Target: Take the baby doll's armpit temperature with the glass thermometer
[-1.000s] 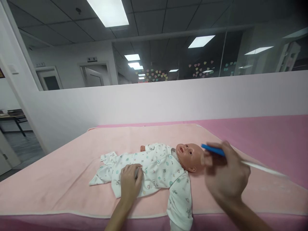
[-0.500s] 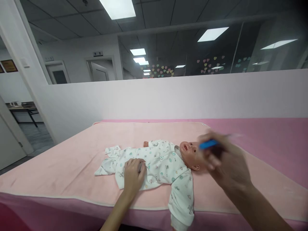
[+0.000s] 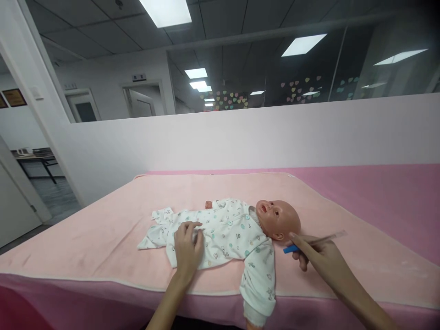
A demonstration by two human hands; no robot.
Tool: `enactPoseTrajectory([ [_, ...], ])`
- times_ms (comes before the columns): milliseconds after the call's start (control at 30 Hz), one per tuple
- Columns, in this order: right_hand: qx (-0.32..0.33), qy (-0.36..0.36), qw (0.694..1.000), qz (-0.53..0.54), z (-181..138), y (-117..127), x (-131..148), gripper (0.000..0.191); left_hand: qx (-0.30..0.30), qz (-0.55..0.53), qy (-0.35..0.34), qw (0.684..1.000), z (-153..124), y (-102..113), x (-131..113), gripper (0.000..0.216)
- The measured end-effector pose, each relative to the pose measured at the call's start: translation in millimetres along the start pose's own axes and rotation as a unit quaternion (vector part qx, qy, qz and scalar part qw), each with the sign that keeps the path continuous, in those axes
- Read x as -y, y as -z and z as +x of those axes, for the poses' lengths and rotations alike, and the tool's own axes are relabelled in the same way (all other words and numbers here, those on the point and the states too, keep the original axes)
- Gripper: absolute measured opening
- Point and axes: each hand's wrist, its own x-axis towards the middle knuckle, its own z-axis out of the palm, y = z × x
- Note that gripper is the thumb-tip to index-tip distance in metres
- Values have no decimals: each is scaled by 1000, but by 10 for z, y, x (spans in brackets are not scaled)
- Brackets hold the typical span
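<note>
A baby doll (image 3: 220, 233) in a white printed outfit lies on its back, its bare head (image 3: 283, 217) to the right. My left hand (image 3: 188, 245) rests on the doll's lower body, fingers loosely bent and thumb apart, with nothing seen in it. To the right of the doll's head, my right hand (image 3: 318, 256) is closed around a thin clear stick with a blue end (image 3: 291, 249). The blue end points left, near the doll's ear, and the clear end sticks out past the knuckles. Exactly what the stick is, I cannot tell.
A peach blanket (image 3: 103, 229) lies under the doll, over a pink cover (image 3: 385, 197). One doll sleeve (image 3: 259, 284) hangs over the near edge. Behind stands a low white wall (image 3: 275, 137) with glass above. A table (image 3: 37, 158) is visible through the opening at left.
My right hand has moved down from beside the doll's head, uncovering it, with the stick still held. My left hand has shifted slightly left, its fingers a little looser.
</note>
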Motion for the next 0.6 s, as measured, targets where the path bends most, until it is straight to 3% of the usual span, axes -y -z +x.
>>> enactPoseTrajectory([
  [167,88,-112,990,-7,139,231,-339,38,-58,18,-96,993,-22,6,-246,16],
  [333,19,-119,992,26,279,330,-419,36,28,-20,-238,971,78,-219,-780,18],
  [467,-57,-107,991,50,283,447,-427,38,75,-33,-199,976,261,-530,-997,18],
  [600,-131,-22,989,59,174,395,-328,37,93,-42,-167,981,314,-720,-958,17],
])
